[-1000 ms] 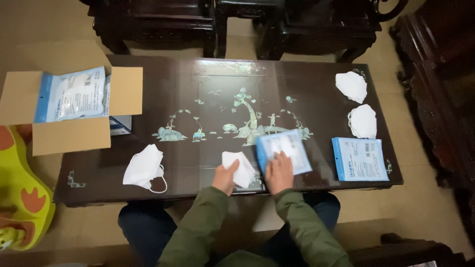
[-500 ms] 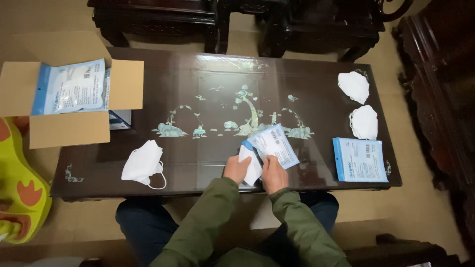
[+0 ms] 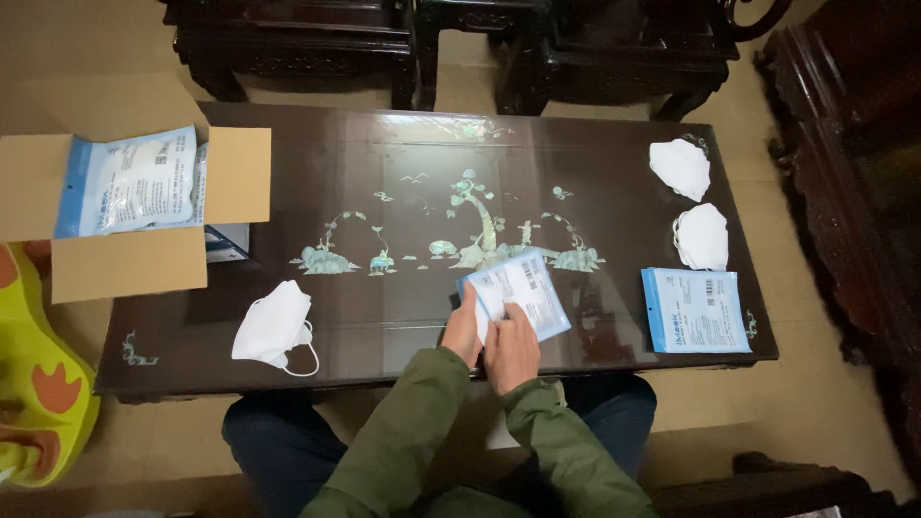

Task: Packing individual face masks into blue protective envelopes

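Both of my hands meet at the near edge of a dark inlaid table (image 3: 403, 144). My right hand (image 3: 512, 347) grips a blue and white flat pouch (image 3: 523, 287) by its near end. My left hand (image 3: 463, 329) holds a folded white mask (image 3: 479, 305) that is tucked partly behind the pouch's open side. A second white mask (image 3: 275, 325) lies on the table to the left of my hands. Olive green sleeves cover both my arms.
An open cardboard box (image 3: 129, 206) with packed pouches overhangs the table's left end. Two white masks (image 3: 680, 168) (image 3: 702, 237) and a flat blue pouch (image 3: 693, 309) lie at the right. Dark wooden chairs (image 3: 537, 48) stand behind, a yellow-green plastic seat (image 3: 38, 384) at left.
My hands have come together: the white mask in my left hand has moved right, against and partly into the pouch held by my right hand, which lifted off the table.
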